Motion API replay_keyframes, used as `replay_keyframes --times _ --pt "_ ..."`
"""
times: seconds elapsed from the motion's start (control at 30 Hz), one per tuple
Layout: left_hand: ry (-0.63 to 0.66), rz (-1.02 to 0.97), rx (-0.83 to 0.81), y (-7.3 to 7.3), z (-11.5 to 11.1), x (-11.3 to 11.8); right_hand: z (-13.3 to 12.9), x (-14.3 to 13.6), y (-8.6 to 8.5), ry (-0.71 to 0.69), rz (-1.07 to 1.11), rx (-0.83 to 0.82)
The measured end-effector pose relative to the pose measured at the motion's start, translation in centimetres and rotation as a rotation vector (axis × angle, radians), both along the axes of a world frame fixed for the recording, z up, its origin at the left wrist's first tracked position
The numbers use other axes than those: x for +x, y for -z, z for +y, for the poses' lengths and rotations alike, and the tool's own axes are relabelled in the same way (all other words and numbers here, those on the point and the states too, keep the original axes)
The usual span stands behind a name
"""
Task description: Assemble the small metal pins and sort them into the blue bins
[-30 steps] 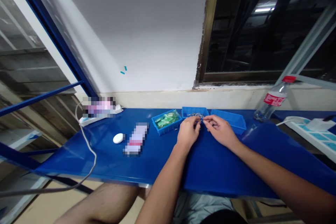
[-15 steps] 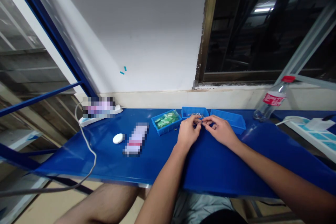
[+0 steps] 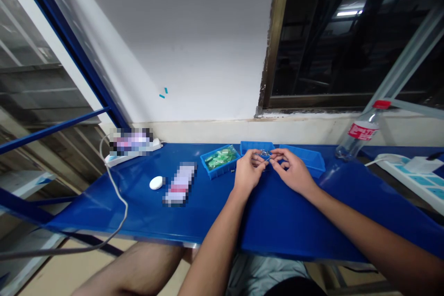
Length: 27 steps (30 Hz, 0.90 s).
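My left hand [image 3: 248, 171] and my right hand [image 3: 292, 169] meet at the fingertips above the blue table [image 3: 298, 222], just in front of the middle blue bin [image 3: 256, 144]. Between the pinched fingers is a thin, small piece, too small to name. Small metal parts [image 3: 264, 153] lie in the middle bin, partly behind my fingers. The left blue bin [image 3: 222, 172] holds green pieces [image 3: 219, 158]. Behind my right hand is the right blue bin [image 3: 312, 159]. A tiny metal part lies beside the left bin.
A white round object [image 3: 156, 182] and a blurred flat item [image 3: 180, 184] lie on the left. Power strips [image 3: 133, 153] sit at both sides, with a cable crossing the left edge. A plastic bottle [image 3: 359, 132] stands at the back right.
My fingers have shifted slightly, and a thin piece now shows between the fingertips. More of the metal parts in the middle bin are visible between my hands.
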State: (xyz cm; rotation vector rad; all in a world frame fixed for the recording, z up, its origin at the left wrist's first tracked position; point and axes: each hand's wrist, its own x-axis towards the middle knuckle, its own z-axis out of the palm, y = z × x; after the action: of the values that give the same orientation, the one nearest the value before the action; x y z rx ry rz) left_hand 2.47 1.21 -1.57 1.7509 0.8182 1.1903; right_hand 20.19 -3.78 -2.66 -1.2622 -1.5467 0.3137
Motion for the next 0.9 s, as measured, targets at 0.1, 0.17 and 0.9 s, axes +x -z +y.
replay_keyframes --times 0.1,0.17,0.9 --pt "-0.008 0.006 0.012 0.2 0.2 0.0 0.0 0.2 -0.3 0.006 -0.057 0.037" --pt "0.001 0.001 0.021 0.3 0.3 0.0 -0.1 0.4 -0.5 -0.007 -0.126 0.014" --pt "0.032 0.228 0.063 0.0 -0.5 -0.3 -0.2 0.2 -0.2 -0.046 0.008 -0.192"
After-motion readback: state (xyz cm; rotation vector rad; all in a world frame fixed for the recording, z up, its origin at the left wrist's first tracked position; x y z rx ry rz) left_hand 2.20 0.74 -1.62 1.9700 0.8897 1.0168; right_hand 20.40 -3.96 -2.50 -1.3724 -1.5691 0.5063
